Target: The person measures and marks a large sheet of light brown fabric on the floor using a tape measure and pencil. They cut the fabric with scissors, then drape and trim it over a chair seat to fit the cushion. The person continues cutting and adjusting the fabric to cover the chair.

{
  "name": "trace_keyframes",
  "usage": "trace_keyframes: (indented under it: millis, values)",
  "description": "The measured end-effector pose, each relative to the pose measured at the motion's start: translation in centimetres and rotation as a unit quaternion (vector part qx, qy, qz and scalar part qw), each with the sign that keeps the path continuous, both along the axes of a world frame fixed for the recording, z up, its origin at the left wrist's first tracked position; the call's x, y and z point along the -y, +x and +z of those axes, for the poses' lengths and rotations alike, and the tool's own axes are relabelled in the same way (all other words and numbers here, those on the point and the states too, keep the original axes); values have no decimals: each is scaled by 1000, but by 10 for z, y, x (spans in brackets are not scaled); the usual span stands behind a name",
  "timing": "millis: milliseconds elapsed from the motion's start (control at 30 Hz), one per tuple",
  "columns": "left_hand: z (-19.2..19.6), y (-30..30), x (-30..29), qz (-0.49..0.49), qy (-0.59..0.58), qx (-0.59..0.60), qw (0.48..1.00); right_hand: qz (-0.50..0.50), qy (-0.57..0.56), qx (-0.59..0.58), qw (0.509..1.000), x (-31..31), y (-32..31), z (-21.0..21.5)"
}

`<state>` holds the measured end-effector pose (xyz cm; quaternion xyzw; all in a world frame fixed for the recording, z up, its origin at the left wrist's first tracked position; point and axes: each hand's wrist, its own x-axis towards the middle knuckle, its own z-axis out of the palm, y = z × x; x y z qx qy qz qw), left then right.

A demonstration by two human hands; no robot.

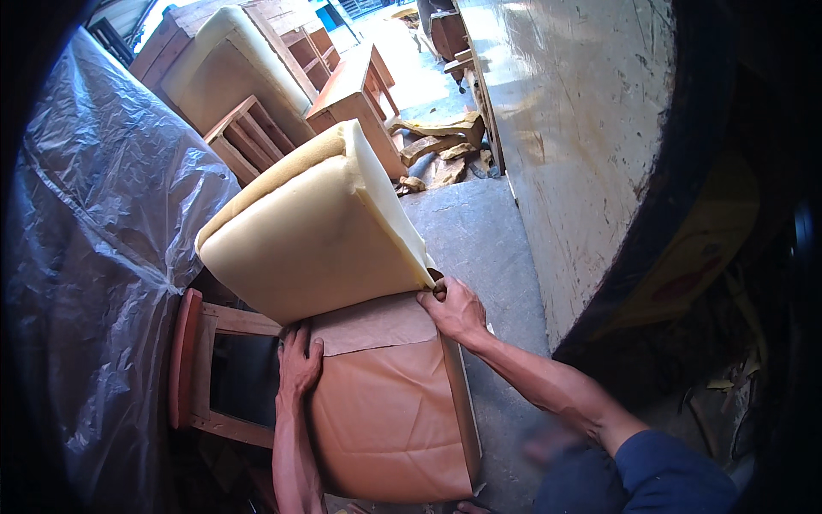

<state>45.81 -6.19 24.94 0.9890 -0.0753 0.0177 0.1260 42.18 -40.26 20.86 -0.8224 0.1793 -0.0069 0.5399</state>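
Observation:
A chair back padded in cream foam (287, 231) rises in front of me, its top and side edges layered in thicker yellow foam. Below it lies a seat covered in tan-brown leather-like material (385, 403), with a strip of paler brown cloth (368, 325) along its rear edge. My left hand (300, 364) rests on the left rear edge of the seat, thumb apart and fingertips at the foot of the foam back. At the right rear corner, my right hand (456, 310) is closed, fingers curled on the edge of the cloth strip beside the foam's lower corner.
A wooden chair frame (201, 364) stands left of the seat, beside clear plastic sheeting (103, 188). Beyond are another foam-padded piece (231, 77), a wooden cabinet (347, 90) and foam scraps (449, 158). A large scuffed pale panel (574, 128) stands at the right.

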Motion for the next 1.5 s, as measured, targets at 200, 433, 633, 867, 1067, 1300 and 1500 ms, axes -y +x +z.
trace_keyframes:
  millis: [200, 433, 633, 867, 1067, 1300, 1500]
  values:
    - [0, -38, 95, -126, -3, 157, 980, -11, 113, -29, 993, 8, 22, -17]
    - [2, -54, 166, -211, 51, 60, 974, 13, 115, -30, 993, 14, 26, -24]
    - [5, -47, 171, -221, 51, 63, 972, 16, 185, -8, 983, 24, -10, -18]
    - [-5, -41, 186, -258, 36, 90, 961, 141, -66, 81, 984, 121, -194, -84]
    - [-3, -42, 182, -248, -15, 76, 966, 300, -147, -342, 878, 78, -308, -143]
    - [2, -37, 177, -238, -105, 45, 965, 323, -151, -348, 867, 69, -331, -166]
    - [-2, -32, 196, -191, -34, 97, 976, 324, -179, -387, 844, 62, -326, -162]
